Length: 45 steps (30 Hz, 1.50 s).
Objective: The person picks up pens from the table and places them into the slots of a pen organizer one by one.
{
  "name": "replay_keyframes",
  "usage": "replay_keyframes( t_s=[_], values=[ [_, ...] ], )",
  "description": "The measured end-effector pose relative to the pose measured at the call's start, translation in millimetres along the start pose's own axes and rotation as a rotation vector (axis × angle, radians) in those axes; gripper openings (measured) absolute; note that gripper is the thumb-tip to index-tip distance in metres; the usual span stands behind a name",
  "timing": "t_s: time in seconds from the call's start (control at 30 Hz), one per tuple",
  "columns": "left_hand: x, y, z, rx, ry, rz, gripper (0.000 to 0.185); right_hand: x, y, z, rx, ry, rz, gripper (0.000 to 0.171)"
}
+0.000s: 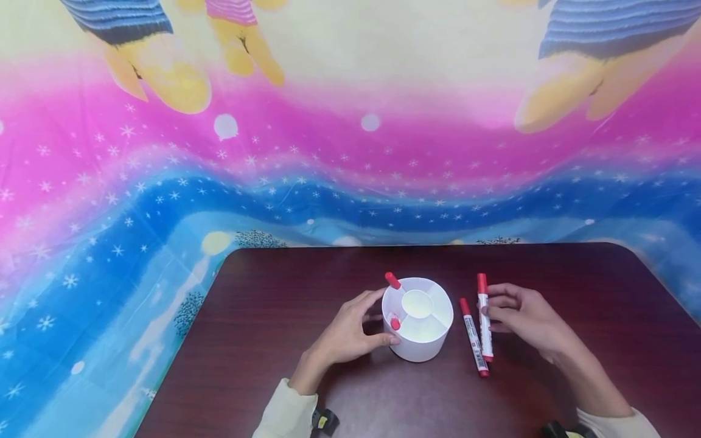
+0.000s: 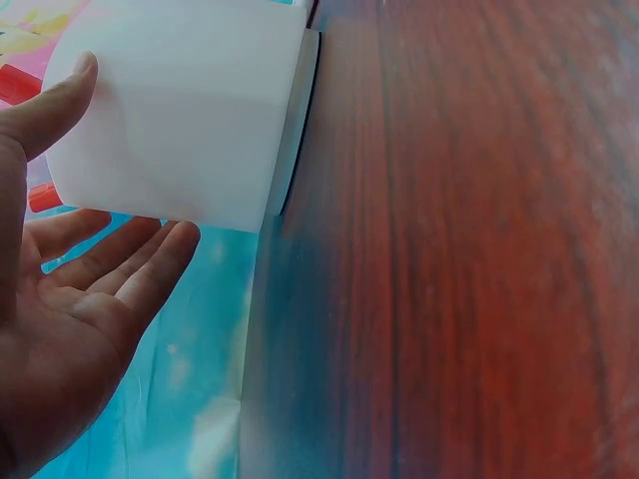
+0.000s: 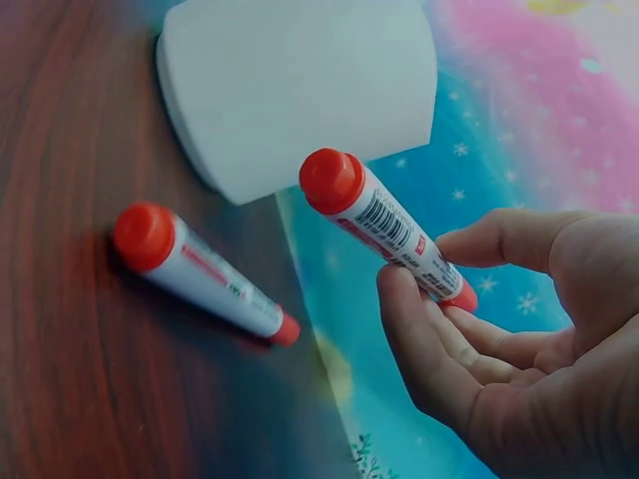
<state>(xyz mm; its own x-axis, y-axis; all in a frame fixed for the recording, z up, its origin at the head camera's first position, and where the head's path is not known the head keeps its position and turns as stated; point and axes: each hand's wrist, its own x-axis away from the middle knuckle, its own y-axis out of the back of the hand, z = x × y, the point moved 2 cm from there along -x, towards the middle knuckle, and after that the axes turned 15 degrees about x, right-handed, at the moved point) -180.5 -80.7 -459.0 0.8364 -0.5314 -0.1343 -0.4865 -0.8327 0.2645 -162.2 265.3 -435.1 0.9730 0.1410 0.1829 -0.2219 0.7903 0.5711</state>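
Observation:
A white round container (image 1: pixel 424 347) with inner compartments stands on the dark wooden table (image 1: pixel 285 292). Two red-capped markers are in it, one (image 1: pixel 392 280) sticking up at its left rim and one (image 1: pixel 395 323) lower inside. My left hand (image 1: pixel 378 319) is at its left wall (image 2: pixel 180 110), thumb (image 2: pixel 60 95) touching and fingers (image 2: pixel 120 264) lying straight beside it. My right hand (image 1: pixel 489 311) pinches a red-capped white marker (image 1: pixel 484 322) (image 3: pixel 384 225) between thumb and fingertips. A second such marker (image 1: pixel 473 337) (image 3: pixel 200 269) lies on the table just left of it.
A bright pink, blue and yellow printed cloth (image 1: pixel 164 201) hangs behind the table and drapes past its left edge. Bare tabletop stretches to the left of the container and to the right of my right hand.

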Motion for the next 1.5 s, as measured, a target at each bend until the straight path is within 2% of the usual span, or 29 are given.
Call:
replay_keyframes(
  t_s=[0.33, 0.77, 1.5],
  values=[
    [0.6, 0.5, 0.5, 0.007, -0.006, -0.003, 0.091, 1.9, 4.2, 21.4, -0.069, 0.062, -0.057, 0.060],
    [0.9, -0.4, 1.2, 0.008, -0.002, -0.013, 0.091, 0.1, 7.6, 33.6, -0.072, 0.062, -0.100, 0.068],
    [0.2, -1.4, 1.5, 0.024, 0.003, -0.010, 0.092, -3.3, 11.6, 54.2, -0.162, 0.106, -0.143, 0.066]
  ],
)
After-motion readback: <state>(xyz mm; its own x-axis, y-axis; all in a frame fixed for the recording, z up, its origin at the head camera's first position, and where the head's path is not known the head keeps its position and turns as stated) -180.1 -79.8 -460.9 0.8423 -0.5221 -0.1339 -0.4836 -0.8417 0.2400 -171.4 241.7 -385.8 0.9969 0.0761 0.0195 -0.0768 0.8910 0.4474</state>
